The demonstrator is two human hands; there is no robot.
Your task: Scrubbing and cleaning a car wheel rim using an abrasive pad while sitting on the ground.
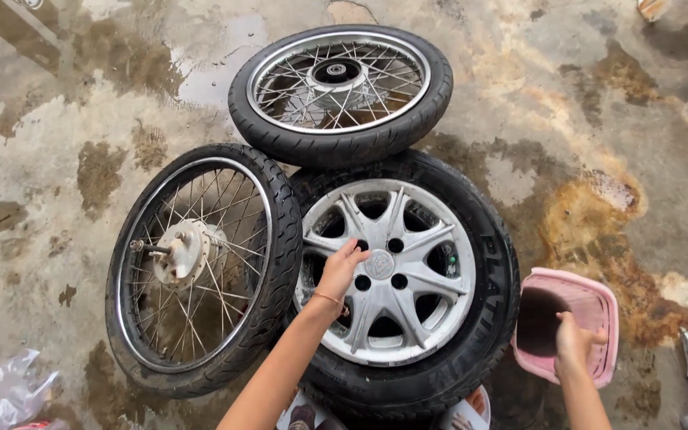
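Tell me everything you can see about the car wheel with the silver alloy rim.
The car wheel lies flat on wet, stained concrete: a black rubber tyre around a dull silver, many-spoked alloy rim with bolt holes ringing a centre cap. A spoked motorcycle wheel overlaps its upper edge; another leans against its left side. The left hand rests its fingers on the rim near the hub. The right hand holds a pink basin beside it.

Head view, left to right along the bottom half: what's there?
Clear plastic bag → spoked wheel with hub and axle → left hand on the silver alloy rim of the car tyre → right hand on the pink basket.
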